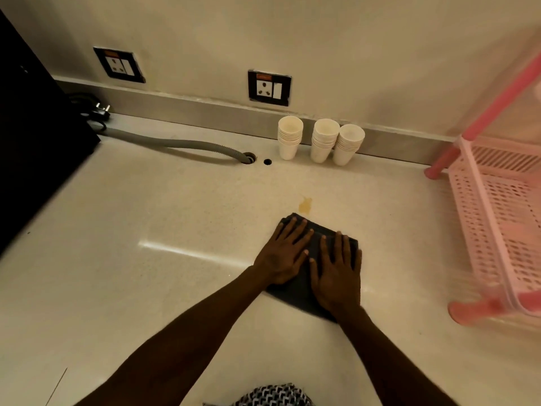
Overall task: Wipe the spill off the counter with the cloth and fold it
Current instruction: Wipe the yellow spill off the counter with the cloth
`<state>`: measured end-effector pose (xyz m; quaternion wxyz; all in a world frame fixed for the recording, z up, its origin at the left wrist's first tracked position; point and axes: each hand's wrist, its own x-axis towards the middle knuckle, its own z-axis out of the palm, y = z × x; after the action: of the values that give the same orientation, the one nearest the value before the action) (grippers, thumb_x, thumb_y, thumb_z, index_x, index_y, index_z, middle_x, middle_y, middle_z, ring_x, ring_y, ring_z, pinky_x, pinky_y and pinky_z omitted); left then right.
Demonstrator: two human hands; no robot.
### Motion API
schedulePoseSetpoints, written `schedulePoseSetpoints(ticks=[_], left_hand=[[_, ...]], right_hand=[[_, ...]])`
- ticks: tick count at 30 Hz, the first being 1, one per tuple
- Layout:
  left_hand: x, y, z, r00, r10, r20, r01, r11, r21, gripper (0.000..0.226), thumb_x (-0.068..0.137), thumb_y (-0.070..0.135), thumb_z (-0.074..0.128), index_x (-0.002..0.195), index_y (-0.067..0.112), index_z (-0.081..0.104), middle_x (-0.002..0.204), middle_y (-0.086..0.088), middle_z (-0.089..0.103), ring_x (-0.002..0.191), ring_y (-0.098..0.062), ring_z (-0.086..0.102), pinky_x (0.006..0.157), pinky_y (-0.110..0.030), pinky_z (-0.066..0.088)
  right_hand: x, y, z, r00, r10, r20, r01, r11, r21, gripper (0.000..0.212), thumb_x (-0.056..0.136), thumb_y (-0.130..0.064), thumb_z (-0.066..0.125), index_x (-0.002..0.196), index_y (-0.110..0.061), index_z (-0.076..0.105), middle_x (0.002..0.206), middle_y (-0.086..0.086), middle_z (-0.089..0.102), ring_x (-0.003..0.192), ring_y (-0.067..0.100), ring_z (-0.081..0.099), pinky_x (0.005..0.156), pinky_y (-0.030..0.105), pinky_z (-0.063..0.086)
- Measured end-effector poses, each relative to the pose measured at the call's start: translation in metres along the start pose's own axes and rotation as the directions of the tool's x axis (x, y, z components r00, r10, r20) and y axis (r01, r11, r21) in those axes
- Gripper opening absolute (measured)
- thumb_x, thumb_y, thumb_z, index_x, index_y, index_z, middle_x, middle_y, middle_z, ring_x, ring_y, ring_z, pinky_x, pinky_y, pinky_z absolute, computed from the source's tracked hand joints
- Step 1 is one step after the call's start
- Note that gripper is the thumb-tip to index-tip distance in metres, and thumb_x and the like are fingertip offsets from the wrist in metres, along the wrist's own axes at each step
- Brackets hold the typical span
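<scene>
The desk (175, 206) ran pale and wide in front of me, wall w/ sockets at the back. On it, just ahead of my body, lay the cloth (295, 291), dark grey, folded into a rough rectangle w/ its long axis running away from me and tipped a bit leftward. The spill (305, 205), a small yellowish patch, sat just beyond the cloth's far corner, straight ahead of the fingertips, apart from it or barely touching; couldn't tell which. So I judged the next push had to go fwd. My left hand (282, 253) was nearer the spill, fingers reaching the cloth's far edge. My right hand (336, 273) lay beside it, slightly back. Both were flat, fingers spread, pressing down on the cloth, gripping nothing.
</scene>
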<state>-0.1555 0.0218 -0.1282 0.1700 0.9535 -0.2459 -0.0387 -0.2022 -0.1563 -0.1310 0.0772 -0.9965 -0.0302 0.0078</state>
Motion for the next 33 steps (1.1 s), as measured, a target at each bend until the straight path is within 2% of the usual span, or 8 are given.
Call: schedulePoseSetpoints(ticks=[2,4,8,13,18,21,26,33], left_hand=[[-0.002,-0.004,-0.007,0.992,-0.075,-0.105,0.06,0.988,-0.146,0.06,0.106,0.045,0.026,0.159,0.018,0.031,0.172,-0.006,0.018,0.16,-0.023,0.005,0.131,-0.044,0.005],[-0.015,-0.02,-0.015,0.951,-0.223,-0.215,0.177,0.961,-0.214,0.061,0.105,0.047,0.024,0.156,0.018,0.038,0.168,-0.005,0.03,0.159,-0.022,0.015,0.131,-0.043,0.011],[-0.047,-0.067,-0.025,0.861,-0.396,-0.321,0.353,0.917,-0.184,0.056,0.104,0.042,0.032,0.152,0.014,0.047,0.162,-0.009,0.042,0.156,-0.026,0.026,0.128,-0.039,0.013],[-0.055,-0.12,-0.044,0.803,-0.502,-0.321,0.466,0.865,-0.188,0.062,0.104,0.048,0.03,0.156,0.014,0.039,0.166,-0.009,0.035,0.158,-0.025,0.018,0.13,-0.043,0.013],[-0.063,-0.158,-0.049,0.848,-0.499,-0.18,0.486,0.867,-0.114,0.071,0.102,0.053,0.023,0.163,0.017,0.021,0.172,-0.008,0.013,0.161,-0.024,0.003,0.131,-0.043,0.006],[-0.064,-0.16,-0.046,0.884,-0.443,-0.15,0.435,0.896,-0.089,0.071,0.103,0.056,0.02,0.164,0.023,0.01,0.174,-0.004,0.003,0.161,-0.02,-0.003,0.132,-0.043,0.004],[-0.062,-0.161,-0.048,0.882,-0.447,-0.15,0.437,0.894,-0.094,0.074,0.101,0.061,0.016,0.164,0.024,0.006,0.174,-0.003,0.001,0.161,-0.02,-0.005,0.131,-0.039,0.003],[-0.062,-0.159,-0.049,0.882,-0.44,-0.17,0.415,0.895,-0.164,0.075,0.1,0.059,0.025,0.164,0.024,0.008,0.174,-0.004,0.005,0.161,-0.02,-0.003,0.13,-0.039,0.005]], right_hand=[[-0.014,-0.007,-0.006,0.999,0.053,-0.011,-0.053,0.998,0.032,0.074,0.101,-0.056,0.02,0.16,-0.013,0.021,0.17,0.019,0.008,0.158,0.036,0.0,0.126,0.054,-0.002],[-0.023,-0.029,-0.008,0.992,0.11,0.059,-0.116,0.988,0.103,0.08,0.097,-0.06,0.018,0.161,-0.012,0.017,0.17,0.019,0.008,0.157,0.038,0.001,0.127,0.058,0.003],[-0.01,-0.073,0.003,0.943,0.255,0.215,-0.294,0.939,0.179,0.096,0.09,-0.078,0.025,0.161,-0.025,-0.012,0.168,0.018,-0.02,0.152,0.047,-0.02,0.118,0.066,-0.015],[0.02,-0.065,0.006,0.897,0.398,0.19,-0.422,0.9,0.106,0.118,0.072,-0.096,0.023,0.158,-0.027,-0.02,0.165,0.025,-0.023,0.149,0.054,-0.019,0.113,0.077,-0.011],[0.062,-0.053,0.001,0.896,0.424,0.132,-0.438,0.894,0.1,0.089,0.094,-0.074,0.027,0.163,-0.026,-0.003,0.168,0.024,-0.01,0.152,0.053,-0.009,0.115,0.077,0.002],[0.092,-0.047,-0.001,0.923,0.361,0.13,-0.374,0.923,0.088,0.074,0.101,-0.062,0.026,0.163,-0.032,-0.001,0.171,0.017,-0.008,0.155,0.046,-0.009,0.118,0.073,-0.001],[0.136,-0.049,-0.001,0.974,0.163,0.16,-0.182,0.977,0.111,0.064,0.104,-0.057,0.025,0.162,-0.036,0.009,0.172,0.008,-0.001,0.157,0.038,-0.005,0.123,0.065,-0.006],[0.137,-0.078,0.008,0.971,-0.181,0.153,0.145,0.965,0.221,0.057,0.107,-0.045,0.031,0.161,-0.033,0.017,0.172,0.002,0.012,0.158,0.03,0.003,0.127,0.055,-0.003]])
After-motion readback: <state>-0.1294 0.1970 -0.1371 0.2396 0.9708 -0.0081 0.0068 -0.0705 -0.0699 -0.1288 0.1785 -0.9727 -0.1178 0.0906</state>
